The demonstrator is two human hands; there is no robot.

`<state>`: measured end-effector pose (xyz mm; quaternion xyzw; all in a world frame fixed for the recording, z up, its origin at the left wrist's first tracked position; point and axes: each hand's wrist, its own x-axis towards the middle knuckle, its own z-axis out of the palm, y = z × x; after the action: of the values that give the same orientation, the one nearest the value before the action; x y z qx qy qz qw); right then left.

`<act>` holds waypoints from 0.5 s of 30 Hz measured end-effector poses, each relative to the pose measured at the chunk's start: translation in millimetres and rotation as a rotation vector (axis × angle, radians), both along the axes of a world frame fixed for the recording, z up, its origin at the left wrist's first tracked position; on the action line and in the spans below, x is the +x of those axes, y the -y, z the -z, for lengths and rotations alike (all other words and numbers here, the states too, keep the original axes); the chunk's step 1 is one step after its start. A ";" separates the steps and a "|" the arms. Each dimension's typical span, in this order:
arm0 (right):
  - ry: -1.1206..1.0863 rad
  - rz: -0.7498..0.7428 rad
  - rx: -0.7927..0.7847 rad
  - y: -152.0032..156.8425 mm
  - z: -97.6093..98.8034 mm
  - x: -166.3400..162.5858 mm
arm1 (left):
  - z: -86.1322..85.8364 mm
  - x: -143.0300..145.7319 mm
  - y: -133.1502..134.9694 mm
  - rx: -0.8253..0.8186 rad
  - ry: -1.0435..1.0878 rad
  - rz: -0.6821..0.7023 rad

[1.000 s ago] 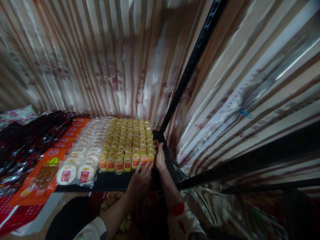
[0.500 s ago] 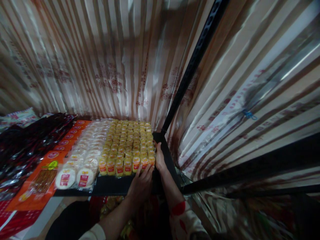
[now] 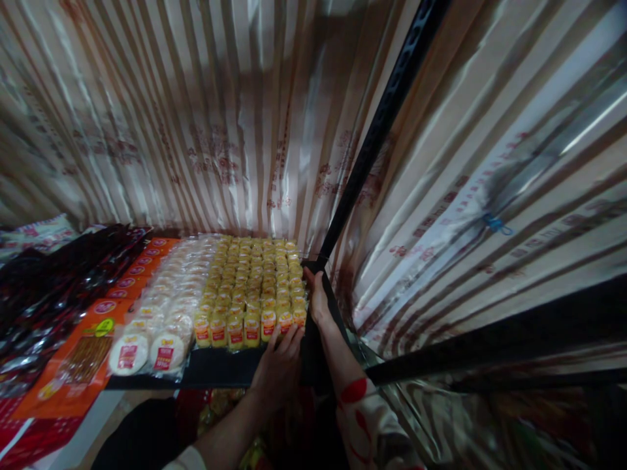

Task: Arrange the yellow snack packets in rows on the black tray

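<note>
Rows of small yellow packaged snacks (image 3: 240,294) with red labels stand on a black shelf (image 3: 223,369). My left hand (image 3: 279,359) rests against the front of the rightmost packs, fingers stretched out over their lower faces. Along the right side of the block lies my right hand (image 3: 317,297), its fingers extended toward the back and its palm turned to the packs. Neither hand is wrapped round a pack. Left of the yellow block are clear-wrapped white round crackers (image 3: 164,349) with red labels.
Orange snack packets (image 3: 83,359) and dark shiny packets (image 3: 53,294) lie farther left. A black metal post (image 3: 372,150) rises at the shelf's back right corner. Striped plastic sheeting (image 3: 235,117) hangs behind and to the right. A black bar (image 3: 490,326) runs along the right.
The view has shifted slightly. My right hand has slid a little toward the back along the side of the yellow packs; my left hand stays at their front.
</note>
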<state>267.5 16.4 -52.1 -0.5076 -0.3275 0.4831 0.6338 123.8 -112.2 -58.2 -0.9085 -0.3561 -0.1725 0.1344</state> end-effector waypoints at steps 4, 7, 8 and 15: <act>-0.013 -0.002 -0.019 -18.3 1.3 1.9 | -3.3 -1.2 1.0 0.012 -0.024 0.001; -0.080 -0.109 -0.016 -26.1 -0.3 -0.6 | -6.4 -1.8 2.2 0.014 -0.048 0.013; -0.097 -0.143 -0.016 -26.9 -1.1 -0.9 | -6.9 -1.8 2.5 0.013 -0.051 0.014; -0.081 -0.109 -0.012 -36.4 -8.5 4.9 | -4.1 -1.7 1.8 -0.018 -0.022 0.015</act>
<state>272.4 52.8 -43.6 -0.4730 -0.3258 0.5388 0.6163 122.1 -114.0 -54.2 -0.9141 -0.3495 -0.1605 0.1290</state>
